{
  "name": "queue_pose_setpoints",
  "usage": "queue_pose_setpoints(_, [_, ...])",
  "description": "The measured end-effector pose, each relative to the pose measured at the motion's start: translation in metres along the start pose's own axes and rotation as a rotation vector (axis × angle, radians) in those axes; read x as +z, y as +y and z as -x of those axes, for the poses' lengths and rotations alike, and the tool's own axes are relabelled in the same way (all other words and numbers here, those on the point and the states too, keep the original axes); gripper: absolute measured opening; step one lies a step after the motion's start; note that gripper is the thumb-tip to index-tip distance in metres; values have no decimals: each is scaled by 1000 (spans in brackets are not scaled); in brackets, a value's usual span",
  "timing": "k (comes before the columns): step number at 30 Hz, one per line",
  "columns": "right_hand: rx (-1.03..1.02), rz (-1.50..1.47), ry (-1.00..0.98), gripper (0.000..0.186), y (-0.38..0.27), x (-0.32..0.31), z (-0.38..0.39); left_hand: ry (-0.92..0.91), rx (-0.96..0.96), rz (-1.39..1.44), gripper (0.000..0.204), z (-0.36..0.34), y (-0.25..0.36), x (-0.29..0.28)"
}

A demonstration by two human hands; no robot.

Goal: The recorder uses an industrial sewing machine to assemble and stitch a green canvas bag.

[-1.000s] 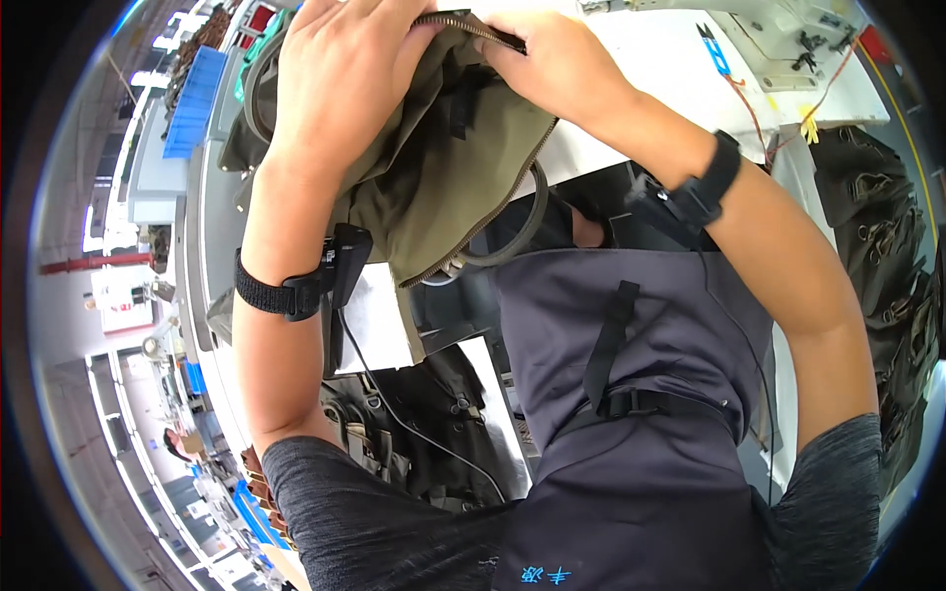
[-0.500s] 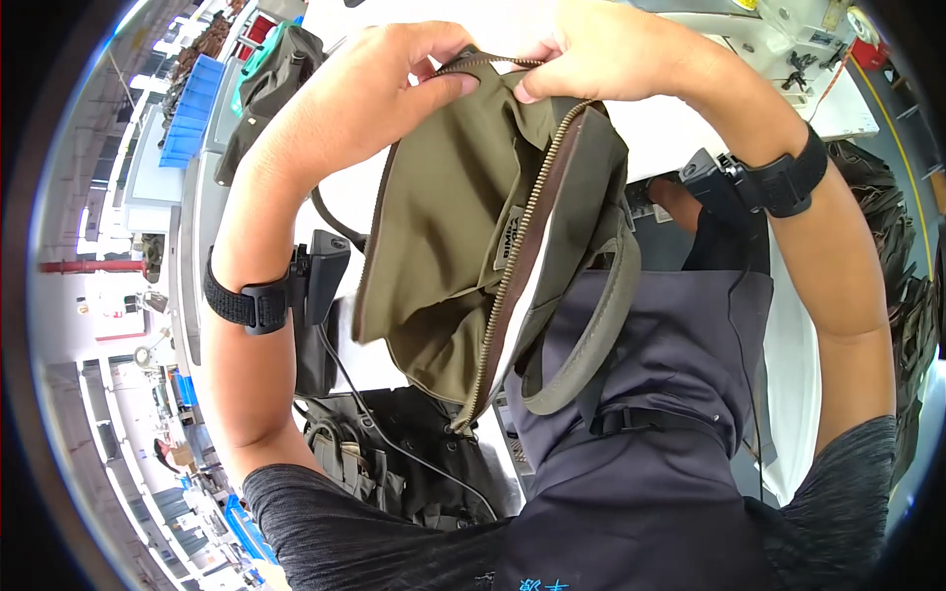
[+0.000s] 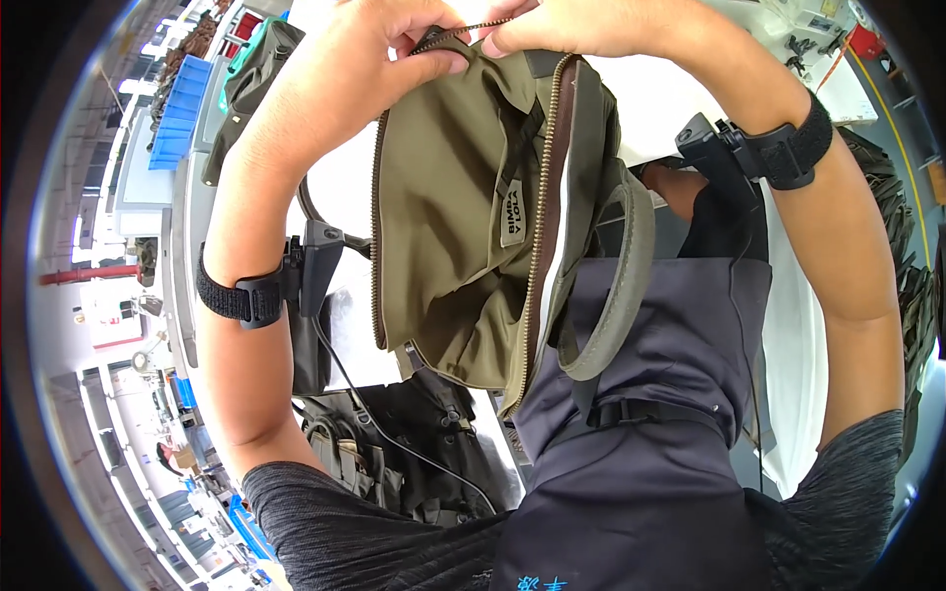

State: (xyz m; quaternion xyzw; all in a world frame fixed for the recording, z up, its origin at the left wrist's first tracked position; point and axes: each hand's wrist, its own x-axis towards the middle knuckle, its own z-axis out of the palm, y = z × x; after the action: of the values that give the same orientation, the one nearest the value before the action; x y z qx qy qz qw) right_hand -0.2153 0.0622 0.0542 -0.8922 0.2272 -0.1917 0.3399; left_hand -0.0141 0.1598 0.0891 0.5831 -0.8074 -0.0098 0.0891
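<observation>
An olive-green handbag (image 3: pixel 434 197) hangs open in front of me, its lining showing. A brass-toothed zipper (image 3: pixel 541 236) runs down both sides of the mouth, unfastened. On the lining sits a small pale label (image 3: pixel 513 213). My left hand (image 3: pixel 370 69) pinches the bag's far end at the zipper between thumb and fingers. Close beside it, my right hand (image 3: pixel 576 28) grips the same zippered edge, thumb on the lining side. A short stretch of zipper spans between the two hands. One grey-green handle (image 3: pixel 616 305) loops out on the right, against my apron.
A white work table (image 3: pixel 340 212) lies beneath the bag. Dark bags (image 3: pixel 394 443) are piled below at the left, and another dark bag (image 3: pixel 261 84) stands at the far left near a blue bin (image 3: pixel 187 108). More dark pieces (image 3: pixel 892 197) are heaped on the right.
Both hands have moved slightly up and to the left, carrying the bag's far end. The bag's lower end has swung right and up, so the bag hangs straighter.
</observation>
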Motion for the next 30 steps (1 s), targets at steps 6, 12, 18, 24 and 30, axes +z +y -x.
queue_pose_setpoints(6, [10,97,4,25,-13,1,0,41,136,-108,27,-2,1,-2])
queue_pose_setpoints(12, [-101,52,-26,20,-8,5,-9,9,167,-268,22,3,3,-2])
queue_pose_setpoints(18, [-200,160,75,18,4,21,-27,76,338,-390,21,5,1,3])
queue_pose_setpoints(24, [-197,26,48,17,-3,18,-15,-42,145,-147,21,-1,-6,1])
queue_pose_setpoints(30, [-163,137,88,20,3,22,-25,-57,86,-189,26,-3,-3,0])
